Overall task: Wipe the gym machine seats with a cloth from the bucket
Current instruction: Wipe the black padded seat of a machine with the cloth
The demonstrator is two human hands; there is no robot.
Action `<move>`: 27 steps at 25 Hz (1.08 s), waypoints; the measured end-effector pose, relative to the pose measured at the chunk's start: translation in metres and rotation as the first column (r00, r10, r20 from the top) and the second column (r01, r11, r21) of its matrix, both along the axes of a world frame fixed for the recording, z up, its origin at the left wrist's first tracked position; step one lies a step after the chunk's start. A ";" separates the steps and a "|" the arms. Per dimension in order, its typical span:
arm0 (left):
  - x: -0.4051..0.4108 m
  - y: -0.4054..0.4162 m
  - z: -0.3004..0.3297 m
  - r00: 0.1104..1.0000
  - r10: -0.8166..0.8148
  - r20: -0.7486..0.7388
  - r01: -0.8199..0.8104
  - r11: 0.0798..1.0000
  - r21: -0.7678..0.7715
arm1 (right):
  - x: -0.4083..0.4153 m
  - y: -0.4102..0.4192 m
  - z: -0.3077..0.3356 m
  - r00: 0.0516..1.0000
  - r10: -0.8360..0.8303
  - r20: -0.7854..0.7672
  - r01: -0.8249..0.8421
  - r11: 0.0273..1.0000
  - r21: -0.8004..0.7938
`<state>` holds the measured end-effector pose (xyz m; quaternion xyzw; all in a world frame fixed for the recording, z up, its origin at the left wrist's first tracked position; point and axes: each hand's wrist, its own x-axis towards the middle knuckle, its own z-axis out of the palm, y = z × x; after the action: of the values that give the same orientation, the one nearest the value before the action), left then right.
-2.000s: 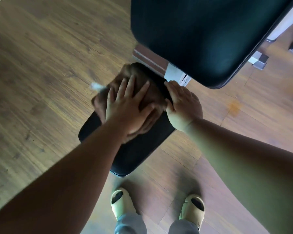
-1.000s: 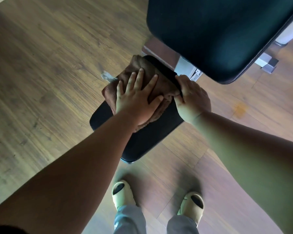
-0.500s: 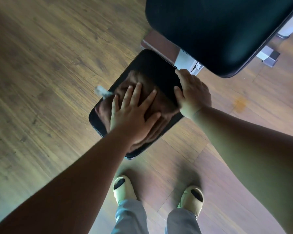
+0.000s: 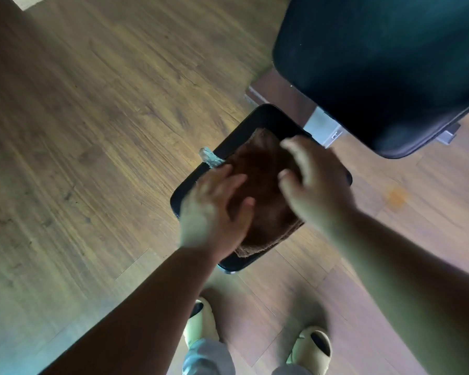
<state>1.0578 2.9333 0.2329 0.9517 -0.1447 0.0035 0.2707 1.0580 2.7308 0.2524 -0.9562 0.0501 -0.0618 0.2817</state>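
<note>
A brown cloth [image 4: 263, 190] lies spread over the small black seat pad [image 4: 268, 117] of the gym machine. My left hand [image 4: 217, 209] presses flat on the cloth's left half with fingers spread. My right hand [image 4: 314, 185] hovers over the cloth's right side, fingers loosely bent and blurred by motion; whether it touches the cloth is unclear. A pale tag [image 4: 210, 157] sticks out at the cloth's left edge. The large black back pad [image 4: 385, 66] stands above and to the right.
Wooden plank floor [image 4: 92, 131] surrounds the machine. A white and reddish frame part [image 4: 320, 128] joins the two pads. My feet in pale slip-on shoes [image 4: 313, 347] stand just below the seat. An orange stain [image 4: 395, 197] marks the floor at right.
My right hand left the seat's right edge and came over the cloth. My left hand slid toward the seat's left edge. The cloth now lies flatter and reaches the seat's near edge.
</note>
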 end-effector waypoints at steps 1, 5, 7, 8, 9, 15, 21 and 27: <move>0.001 0.016 0.000 0.981 0.192 0.009 -0.192 0.981 0.009 | -0.008 0.025 0.000 0.986 0.111 -0.124 -0.128 0.981 -0.143; 0.032 0.036 -0.012 0.847 0.430 -0.313 -0.475 0.876 -0.080 | 0.020 0.072 -0.031 0.930 0.075 -0.360 -0.217 0.903 -0.371; 0.055 0.027 -0.014 0.742 0.508 -0.437 -0.626 0.759 -0.181 | 0.042 0.083 -0.034 0.943 0.157 -0.294 -0.267 0.883 -0.386; 0.059 0.024 -0.017 0.705 0.552 -0.445 -0.666 0.731 -0.148 | 0.052 0.087 -0.033 0.929 0.248 -0.275 -0.341 0.862 -0.375; 0.059 0.023 -0.020 0.694 0.584 -0.420 -0.677 0.729 -0.105 | 0.061 0.090 -0.034 0.898 0.350 -0.266 -0.428 0.831 -0.355; 0.055 0.019 -0.018 0.707 0.595 -0.382 -0.656 0.754 -0.041 | 0.125 0.034 -0.034 0.912 0.292 -0.289 -0.389 0.838 -0.382; 0.055 0.018 -0.015 0.708 0.595 -0.381 -0.643 0.766 0.000 | 0.060 -0.004 -0.042 0.938 -0.211 -0.273 0.077 0.900 -0.429; 0.053 0.018 -0.019 0.711 0.600 -0.366 -0.652 0.758 -0.024 | -0.034 0.069 -0.041 0.937 -0.260 -0.231 0.168 0.920 -0.355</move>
<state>1.1106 2.9515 0.2141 0.9067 0.2361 -0.0565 0.3450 1.0237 2.7995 0.2110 -0.9775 0.1828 0.0328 0.0998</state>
